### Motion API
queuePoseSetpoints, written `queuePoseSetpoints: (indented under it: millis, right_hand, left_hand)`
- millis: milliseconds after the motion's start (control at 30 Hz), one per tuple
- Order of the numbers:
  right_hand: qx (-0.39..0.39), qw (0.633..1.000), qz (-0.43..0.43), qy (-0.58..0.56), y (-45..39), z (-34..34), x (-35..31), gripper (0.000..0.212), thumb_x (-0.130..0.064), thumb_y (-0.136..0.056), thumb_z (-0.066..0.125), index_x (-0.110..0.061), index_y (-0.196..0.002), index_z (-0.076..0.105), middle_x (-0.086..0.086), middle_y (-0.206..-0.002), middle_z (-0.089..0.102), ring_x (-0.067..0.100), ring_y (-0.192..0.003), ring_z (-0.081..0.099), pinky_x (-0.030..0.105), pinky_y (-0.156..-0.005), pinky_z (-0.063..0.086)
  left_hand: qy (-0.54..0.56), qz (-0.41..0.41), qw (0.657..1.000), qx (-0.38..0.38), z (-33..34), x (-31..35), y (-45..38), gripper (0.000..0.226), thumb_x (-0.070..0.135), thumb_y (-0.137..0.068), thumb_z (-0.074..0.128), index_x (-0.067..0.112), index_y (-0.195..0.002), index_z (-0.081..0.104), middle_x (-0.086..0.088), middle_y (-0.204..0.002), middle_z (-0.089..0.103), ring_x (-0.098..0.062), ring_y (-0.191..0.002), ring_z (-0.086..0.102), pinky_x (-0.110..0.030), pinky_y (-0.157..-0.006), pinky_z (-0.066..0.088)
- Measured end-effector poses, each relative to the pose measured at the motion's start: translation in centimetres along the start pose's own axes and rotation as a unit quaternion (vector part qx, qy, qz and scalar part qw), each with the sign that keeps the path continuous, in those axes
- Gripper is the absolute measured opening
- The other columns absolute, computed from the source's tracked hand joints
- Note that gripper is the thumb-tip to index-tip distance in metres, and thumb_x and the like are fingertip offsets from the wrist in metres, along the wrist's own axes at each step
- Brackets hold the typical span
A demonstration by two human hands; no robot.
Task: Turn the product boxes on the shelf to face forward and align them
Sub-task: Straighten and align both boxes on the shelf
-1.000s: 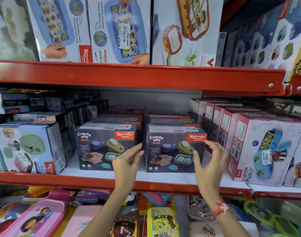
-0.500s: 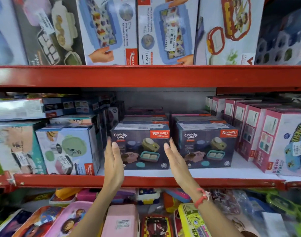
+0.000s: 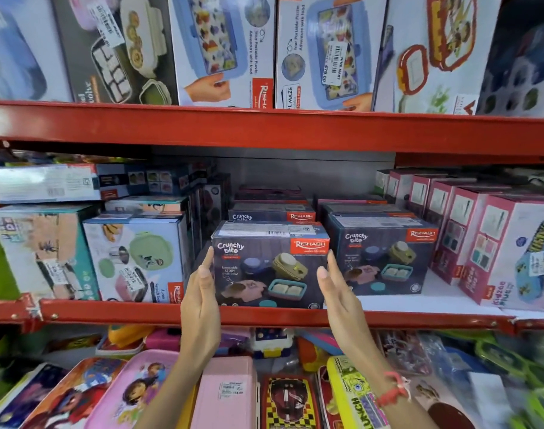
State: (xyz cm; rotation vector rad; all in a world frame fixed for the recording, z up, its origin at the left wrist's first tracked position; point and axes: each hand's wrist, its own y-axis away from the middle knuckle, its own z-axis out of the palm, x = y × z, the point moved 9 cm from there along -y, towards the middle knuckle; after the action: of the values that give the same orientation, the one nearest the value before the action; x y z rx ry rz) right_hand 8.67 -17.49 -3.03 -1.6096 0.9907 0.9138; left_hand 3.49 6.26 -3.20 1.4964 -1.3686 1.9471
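Note:
A dark-blue Crunchy bite box [image 3: 264,274] stands facing forward at the front lip of the red middle shelf [image 3: 419,320]. My left hand [image 3: 201,298] lies flat against its left side and my right hand [image 3: 335,292] against its right side, so the box is clamped between both palms. A second Crunchy bite box [image 3: 385,258] stands to its right, set further back, also facing forward. More boxes of the same kind are stacked behind both.
A pale-blue lunch-box carton [image 3: 137,258] stands close on the left. A row of pink cartons [image 3: 468,230] runs along the right. The red upper shelf [image 3: 264,128] hangs just above. Below, loose lunch boxes include a pink one [image 3: 224,394].
Both hands moved from the right Crunchy bite box to the left one and closed onto its sides. That box now sits further forward, at the shelf lip.

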Motion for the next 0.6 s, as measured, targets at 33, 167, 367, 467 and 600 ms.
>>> queuePoseSetpoints:
  millis: [33, 167, 367, 467, 600]
  right_hand:
    - [0.005, 1.000, -0.002, 0.007, 0.1, -0.1, 0.0, 0.065, -0.059, -0.090, 0.035, -0.047, -0.150, 0.013, -0.051, -0.120, 0.026, -0.015, -0.123, 0.030, 0.020, -0.106, 0.026]
    - [0.016, 1.000, -0.017, 0.000, 0.2, 0.1, -0.3, 0.060, -0.058, -0.090, 0.036, -0.047, -0.148, 0.023, -0.045, -0.125, 0.033, -0.017, -0.117, 0.037, 0.020, -0.103, 0.029]
    - [0.103, 0.992, -0.064, -0.023, -0.8, -11.3, 0.5, 0.057, -0.070, -0.086, 0.041, -0.038, -0.130, 0.056, -0.016, -0.135, 0.059, 0.003, -0.126, 0.053, 0.041, -0.109, 0.043]
    - [0.186, 0.977, -0.098, -0.036, -0.7, -14.9, 0.7, 0.043, -0.054, -0.096, 0.040, -0.026, -0.117, 0.064, -0.008, -0.119, 0.068, 0.010, -0.114, 0.062, 0.045, -0.102, 0.048]
    - [0.275, 0.956, -0.099, -0.011, -1.0, -17.9, 2.2, 0.034, -0.052, -0.097, 0.038, -0.028, -0.113, 0.056, 0.003, -0.120, 0.059, 0.014, -0.112, 0.056, 0.046, -0.103, 0.044]
  left_hand:
    - [0.000, 0.002, 1.000, 0.000, 0.0, 0.0, 0.0, 0.065, 0.074, -0.084, 0.018, 0.046, -0.139, 0.037, 0.010, -0.146, 0.044, -0.011, -0.136, 0.040, -0.042, -0.114, 0.031]
    - [-0.043, 0.031, 0.998, 0.040, -0.6, 1.1, 0.0, 0.054, 0.055, -0.094, 0.020, 0.035, -0.140, 0.041, 0.013, -0.138, 0.044, -0.003, -0.128, 0.040, -0.027, -0.107, 0.029]
    - [-0.040, 0.136, 0.979, 0.149, 6.7, 7.3, 3.5, 0.034, 0.027, -0.098, 0.033, 0.016, -0.120, 0.055, -0.003, -0.122, 0.053, -0.007, -0.113, 0.048, -0.018, -0.096, 0.037]
    - [0.014, 0.146, 0.988, 0.054, 10.5, 8.4, 4.0, 0.025, 0.022, -0.097, 0.037, 0.022, -0.106, 0.060, 0.002, -0.103, 0.065, -0.010, -0.100, 0.061, -0.030, -0.087, 0.051]
    - [0.027, 0.067, 0.987, -0.146, 17.8, 7.2, 6.2, 0.033, 0.033, -0.099, 0.037, 0.027, -0.127, 0.053, 0.011, -0.130, 0.059, 0.000, -0.122, 0.051, -0.033, -0.107, 0.042]
